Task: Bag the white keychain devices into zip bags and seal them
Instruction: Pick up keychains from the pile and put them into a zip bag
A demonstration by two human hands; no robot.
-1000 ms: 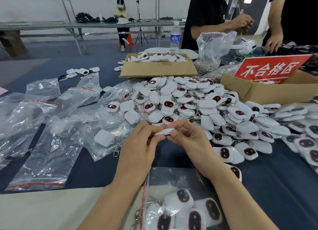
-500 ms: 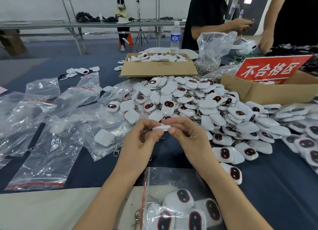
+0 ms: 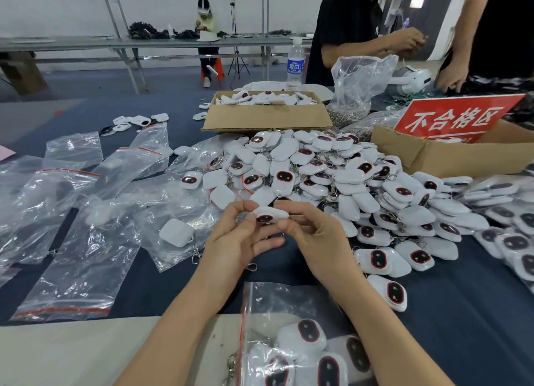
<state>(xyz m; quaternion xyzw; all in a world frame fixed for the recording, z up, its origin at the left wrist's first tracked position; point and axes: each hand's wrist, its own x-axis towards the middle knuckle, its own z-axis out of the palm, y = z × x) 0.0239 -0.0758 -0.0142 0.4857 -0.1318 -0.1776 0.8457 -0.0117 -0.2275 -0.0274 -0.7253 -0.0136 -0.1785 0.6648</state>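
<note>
From my remote station I read only one clear text, the white characters "不合格区" on the red rectangular sign (image 3: 453, 118) propped in the brown cardboard box (image 3: 450, 159) at right, while the clear plastic water bottle (image 3: 295, 65) bears a blue label too small to decipher.

The keychain devices (image 3: 349, 180) are smooth, glossy white plastic with dark shiny oval windows; their clips (image 3: 196, 255) are bright metal. The zip bags (image 3: 75, 270) are clear, crinkled, glossy film; the boxes (image 3: 268, 120) are matt brown cardboard on a dark matt table cover (image 3: 476, 328).
</note>
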